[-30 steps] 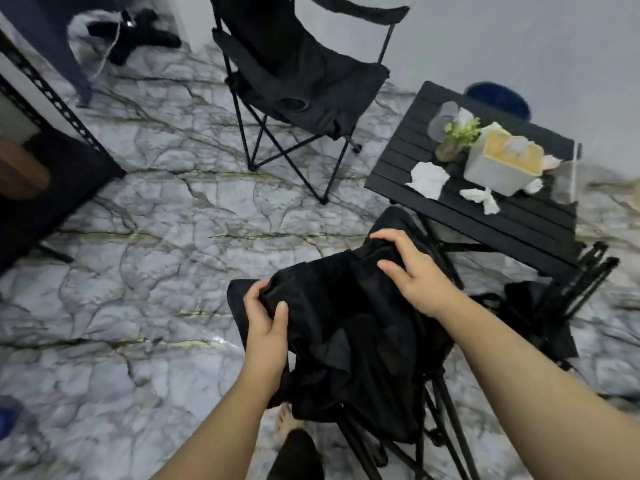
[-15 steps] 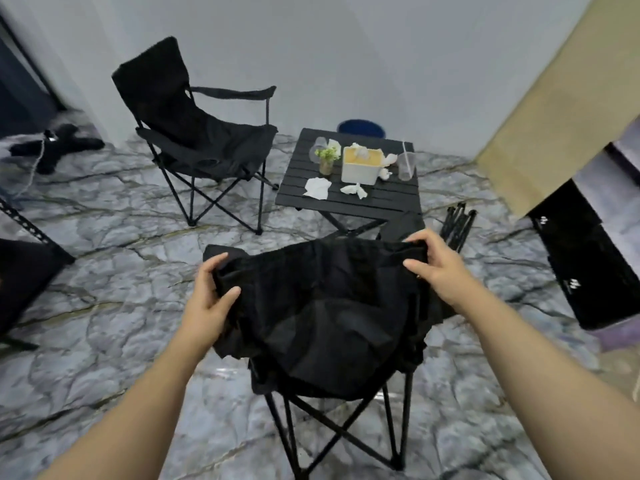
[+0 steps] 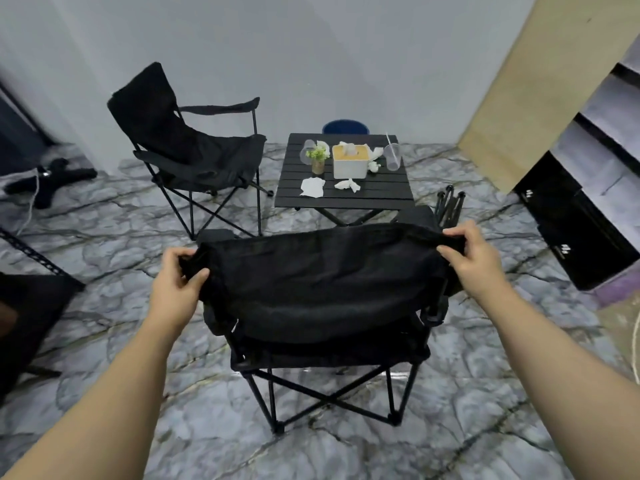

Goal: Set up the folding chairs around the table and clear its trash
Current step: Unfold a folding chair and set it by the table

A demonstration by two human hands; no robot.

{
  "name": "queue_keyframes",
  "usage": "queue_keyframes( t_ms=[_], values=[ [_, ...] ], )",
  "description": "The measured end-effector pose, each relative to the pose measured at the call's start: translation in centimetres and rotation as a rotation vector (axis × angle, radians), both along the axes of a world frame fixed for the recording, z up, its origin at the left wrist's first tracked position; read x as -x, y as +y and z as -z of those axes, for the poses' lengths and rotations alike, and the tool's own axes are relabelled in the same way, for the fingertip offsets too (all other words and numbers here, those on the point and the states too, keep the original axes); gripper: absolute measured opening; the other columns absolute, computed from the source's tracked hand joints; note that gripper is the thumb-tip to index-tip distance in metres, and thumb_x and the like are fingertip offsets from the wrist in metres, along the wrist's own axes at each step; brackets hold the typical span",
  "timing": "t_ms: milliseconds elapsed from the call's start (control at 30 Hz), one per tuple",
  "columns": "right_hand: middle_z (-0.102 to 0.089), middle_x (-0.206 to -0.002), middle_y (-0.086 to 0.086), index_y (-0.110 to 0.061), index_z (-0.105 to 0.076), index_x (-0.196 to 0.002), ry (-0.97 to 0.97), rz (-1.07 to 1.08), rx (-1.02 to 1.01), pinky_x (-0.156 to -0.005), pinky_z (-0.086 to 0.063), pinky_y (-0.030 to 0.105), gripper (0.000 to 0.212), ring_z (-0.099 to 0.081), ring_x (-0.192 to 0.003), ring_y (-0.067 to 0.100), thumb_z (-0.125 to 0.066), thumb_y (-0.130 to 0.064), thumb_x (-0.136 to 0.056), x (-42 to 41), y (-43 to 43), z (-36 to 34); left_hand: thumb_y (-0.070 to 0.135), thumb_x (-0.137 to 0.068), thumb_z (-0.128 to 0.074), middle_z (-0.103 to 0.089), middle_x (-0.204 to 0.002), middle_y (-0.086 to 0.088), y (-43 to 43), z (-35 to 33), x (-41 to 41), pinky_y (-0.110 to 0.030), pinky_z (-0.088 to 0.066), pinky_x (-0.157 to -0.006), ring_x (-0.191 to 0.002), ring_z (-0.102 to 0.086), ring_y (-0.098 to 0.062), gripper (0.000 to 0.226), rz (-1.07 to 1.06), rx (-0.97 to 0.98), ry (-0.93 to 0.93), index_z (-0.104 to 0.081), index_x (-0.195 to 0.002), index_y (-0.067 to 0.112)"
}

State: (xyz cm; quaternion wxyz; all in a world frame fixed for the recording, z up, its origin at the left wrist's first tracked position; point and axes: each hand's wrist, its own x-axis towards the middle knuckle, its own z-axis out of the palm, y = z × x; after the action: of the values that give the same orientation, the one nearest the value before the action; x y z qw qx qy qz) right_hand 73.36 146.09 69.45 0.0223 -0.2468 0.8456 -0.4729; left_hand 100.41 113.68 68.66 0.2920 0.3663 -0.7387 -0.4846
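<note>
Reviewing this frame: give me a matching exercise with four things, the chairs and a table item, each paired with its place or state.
1 near chair
2 far chair
3 tissue box
4 folded chair

a collapsed, beside the table at its near right corner
b on the table
c backrest gripped by left hand and right hand
d open, untouched, left of the table in view

Pairs: 1-c, 2-d, 3-b, 4-a

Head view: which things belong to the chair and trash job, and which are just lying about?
Job: held black fabric folding chair, second open black chair, black slatted table, crumpled white tissues, clear plastic cup.
Lying about: white tissue box, small green plant, black star-shaped floor object.
</note>
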Motion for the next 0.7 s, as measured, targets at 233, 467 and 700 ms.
queue_keyframes(
  t_ms=[233,467,700],
  values=[
    [-0.05,-0.078,0.0,-0.025,-0.045,-0.075,-0.363,-0.051,-0.125,-0.065,-0.041,0.03,0.042,-0.051,-0.076,0.021,-0.066,0.011,-0.076,-5.2,4.7,4.8,-0.014,-0.074,-0.064,-0.053,-0.076,-0.003,0.6,3.7,-4.0,-0.038,-0.042,-0.068,-0.075,-0.05,-0.023,0.039,0.123,-0.097,-0.335,-0.044,-0.07,0.02],
    [-0.055,-0.075,0.004,-0.018,-0.045,-0.073,-0.392,0.028,-0.262,-0.06,-0.035,0.031,0.03,-0.051,-0.07,0.019,-0.065,0.004,-0.079,-8.7,6.8,7.2,-0.014,-0.075,-0.063,-0.063,-0.089,-0.013,2.4,5.6,-6.2,-0.045,-0.05,-0.083,-0.089,-0.059,-0.031,0.024,0.232,-0.05,-0.466,-0.06,-0.083,0.009],
    [-0.064,-0.088,0.001,-0.032,-0.055,-0.077,-0.479,-0.007,-0.242,-0.077,-0.047,0.039,0.034,-0.06,-0.088,0.024,-0.068,-0.001,-0.077,-8.5,6.9,6.6,0.017,-0.076,-0.074,-0.064,-0.088,0.002,4.0,3.4,-6.2,-0.034,-0.049,-0.076,-0.086,-0.06,-0.02,0.014,0.304,-0.027,-0.438,-0.063,-0.083,0.024]
  ],
)
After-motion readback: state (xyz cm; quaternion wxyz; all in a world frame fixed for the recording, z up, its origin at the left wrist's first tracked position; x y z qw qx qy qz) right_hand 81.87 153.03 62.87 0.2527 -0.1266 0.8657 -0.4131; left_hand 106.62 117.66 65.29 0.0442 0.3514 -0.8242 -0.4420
